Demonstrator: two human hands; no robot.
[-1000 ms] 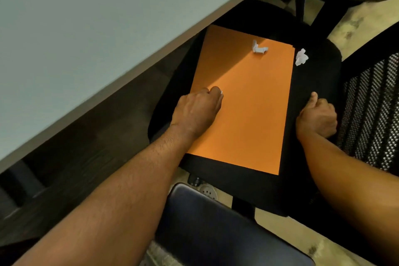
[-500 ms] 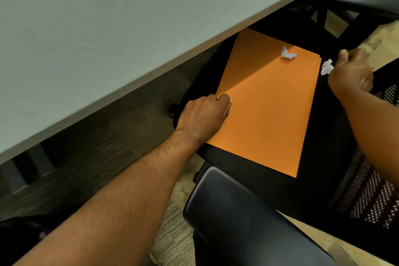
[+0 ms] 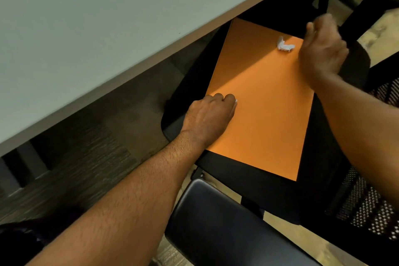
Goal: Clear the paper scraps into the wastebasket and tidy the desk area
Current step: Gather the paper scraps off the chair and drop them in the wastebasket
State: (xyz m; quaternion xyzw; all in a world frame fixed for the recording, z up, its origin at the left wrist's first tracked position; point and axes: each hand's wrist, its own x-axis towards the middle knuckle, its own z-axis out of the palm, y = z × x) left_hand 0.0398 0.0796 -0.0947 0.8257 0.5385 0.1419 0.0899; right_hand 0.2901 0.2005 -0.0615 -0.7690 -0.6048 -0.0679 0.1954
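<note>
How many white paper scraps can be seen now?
1: a crumpled white scrap on the orange sheet, beside the right hand. Another may be hidden under that hand.

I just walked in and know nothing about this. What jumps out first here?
The bright orange sheet lying on a black chair seat, partly tucked under the grey desk. A small white paper scrap sits near the sheet's far corner. The left hand rests curled on the sheet's near-left edge, while the right hand, blurred, is just beside the scrap.
</note>
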